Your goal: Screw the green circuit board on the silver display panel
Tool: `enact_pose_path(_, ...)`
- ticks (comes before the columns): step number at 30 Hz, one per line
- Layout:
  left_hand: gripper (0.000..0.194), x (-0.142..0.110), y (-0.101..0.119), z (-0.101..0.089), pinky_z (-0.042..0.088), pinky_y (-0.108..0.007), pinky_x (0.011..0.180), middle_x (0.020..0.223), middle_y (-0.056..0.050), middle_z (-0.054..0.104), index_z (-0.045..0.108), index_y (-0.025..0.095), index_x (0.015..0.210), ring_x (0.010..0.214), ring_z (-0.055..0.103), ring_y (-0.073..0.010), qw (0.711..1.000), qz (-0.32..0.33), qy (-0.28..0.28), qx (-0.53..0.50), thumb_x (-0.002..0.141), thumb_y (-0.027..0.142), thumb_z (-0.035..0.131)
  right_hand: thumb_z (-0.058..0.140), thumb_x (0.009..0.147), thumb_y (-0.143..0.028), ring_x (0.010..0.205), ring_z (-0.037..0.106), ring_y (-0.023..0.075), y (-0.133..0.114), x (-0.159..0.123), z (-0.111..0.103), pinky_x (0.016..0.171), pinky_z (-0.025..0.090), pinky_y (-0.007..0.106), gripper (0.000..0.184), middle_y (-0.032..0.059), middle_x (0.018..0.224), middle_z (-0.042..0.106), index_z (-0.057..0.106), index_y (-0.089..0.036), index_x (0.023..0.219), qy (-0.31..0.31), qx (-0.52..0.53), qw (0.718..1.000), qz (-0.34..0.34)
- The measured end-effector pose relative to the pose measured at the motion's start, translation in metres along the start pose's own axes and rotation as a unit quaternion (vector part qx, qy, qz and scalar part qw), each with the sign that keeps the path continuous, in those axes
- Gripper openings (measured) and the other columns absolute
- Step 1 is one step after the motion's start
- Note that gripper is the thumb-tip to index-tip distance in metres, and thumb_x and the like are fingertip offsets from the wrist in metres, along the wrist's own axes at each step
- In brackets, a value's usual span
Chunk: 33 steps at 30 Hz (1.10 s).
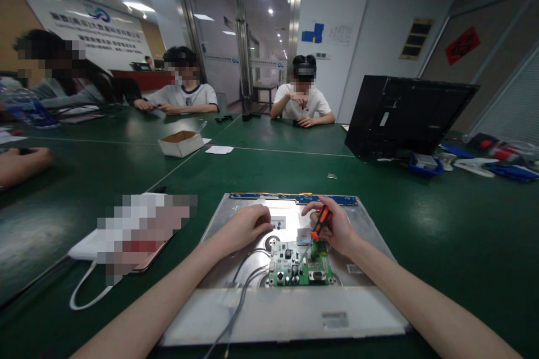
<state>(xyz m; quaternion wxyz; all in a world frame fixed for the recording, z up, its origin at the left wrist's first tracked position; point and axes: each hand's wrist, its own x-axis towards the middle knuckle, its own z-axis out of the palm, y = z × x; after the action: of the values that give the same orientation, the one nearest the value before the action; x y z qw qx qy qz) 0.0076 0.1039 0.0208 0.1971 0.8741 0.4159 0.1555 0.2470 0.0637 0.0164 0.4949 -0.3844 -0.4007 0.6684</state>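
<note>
My right hand (339, 227) grips a screwdriver (322, 221) with an orange and black handle. Its thin shaft slants down to the left over a green circuit board (280, 263), though I cannot tell whether the tip touches a screw. The board sits on the silver back of a flat display panel (362, 308), which lies before me. My left hand (248, 228) rests on the panel above the board, fingers curled and thumb close to them; anything between them is hidden. Beside its fingertips, small dark bits lie on a pale label (278, 224). Grey cables (240, 303) run from the board's left side.
A blue circuit strip (269, 198) edges the panel's far side. Left of it lie a blurred-out white and pink object (143, 235) and a cable. Further off are an open white box (181, 143), a black monitor (408, 115) and a blue tray (426, 165). Several people sit around the green table (446, 224).
</note>
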Motion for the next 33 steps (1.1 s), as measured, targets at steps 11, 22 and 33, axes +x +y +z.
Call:
enact_pose_path(11, 0.006, 0.0, 0.007, 0.004, 0.041, -0.025, 0.067, 0.075, 0.0, 0.063, 0.064, 0.018, 0.08, 0.068, 0.056, -0.0154, 0.998, 0.051, -0.012, -0.025, 0.086, 0.019, 0.065, 0.063, 0.07, -0.064, 0.03, 0.018, 0.0029, 0.001, 0.001, -0.001, 0.034, 0.009, 0.021, 0.051, -0.009, 0.038, 0.037, 0.07, -0.013, 0.068, 0.0, -0.006, 1.0, -0.003)
enact_pose_path(22, 0.007, 0.008, 0.007, 0.015, 0.039, -0.025, 0.062, 0.074, -0.001, 0.065, 0.066, 0.018, 0.081, 0.067, 0.057, -0.0166, 0.999, 0.043, 0.016, -0.007, 0.087, 0.021, 0.063, 0.063, 0.071, -0.066, 0.03, 0.019, 0.0034, 0.004, 0.001, -0.001, 0.034, 0.01, 0.021, 0.052, -0.0089, 0.038, 0.037, 0.069, -0.014, 0.067, -0.001, -0.02, 1.0, -0.008)
enact_pose_path(33, 0.01, 0.005, 0.004, 0.011, 0.046, -0.027, 0.071, 0.082, -0.003, 0.068, 0.066, 0.019, 0.085, 0.075, 0.06, -0.0171, 0.998, 0.054, 0.02, -0.01, 0.086, 0.014, 0.058, 0.064, 0.071, -0.064, 0.031, 0.019, 0.0034, 0.003, 0.001, -0.001, 0.034, 0.01, 0.021, 0.05, -0.009, 0.039, 0.037, 0.069, -0.014, 0.068, 0.002, -0.01, 1.0, -0.005)
